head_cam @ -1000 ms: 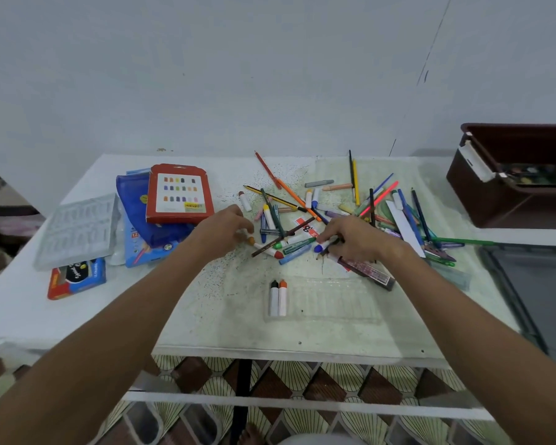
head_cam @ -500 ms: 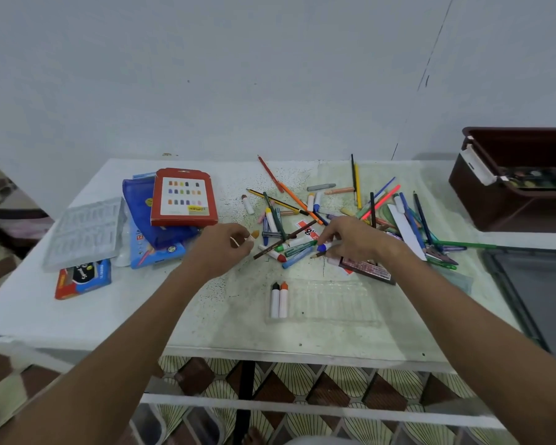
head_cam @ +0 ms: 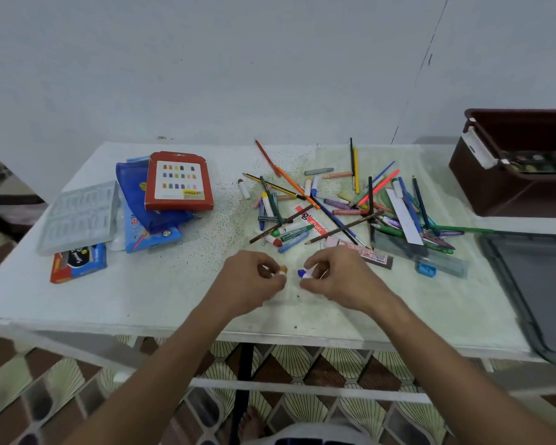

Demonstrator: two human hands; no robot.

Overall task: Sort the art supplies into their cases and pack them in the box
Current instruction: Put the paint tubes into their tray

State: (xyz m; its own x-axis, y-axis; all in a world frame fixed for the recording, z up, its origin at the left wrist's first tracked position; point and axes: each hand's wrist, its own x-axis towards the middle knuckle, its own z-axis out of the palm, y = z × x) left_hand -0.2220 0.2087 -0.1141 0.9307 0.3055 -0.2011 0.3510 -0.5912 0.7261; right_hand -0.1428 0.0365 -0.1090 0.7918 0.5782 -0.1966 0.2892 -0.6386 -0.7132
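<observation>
- Far left of the left grip (head_cam: 252, 277): cases (head_cam: 178, 181) lie unpacked on the counter (head_cam: 142, 297).
- Left grip pinches an orange crayon (head_cam: 282, 270).
- Right grip (head_cam: 333, 276) pinches a blue crayon (head_cam: 303, 273).
- Beyond both: the pile (head_cam: 334, 203) remains (mostly unsorted, I judge).
- Far right: the box (head_cam: 501, 194), hardly packed.
</observation>
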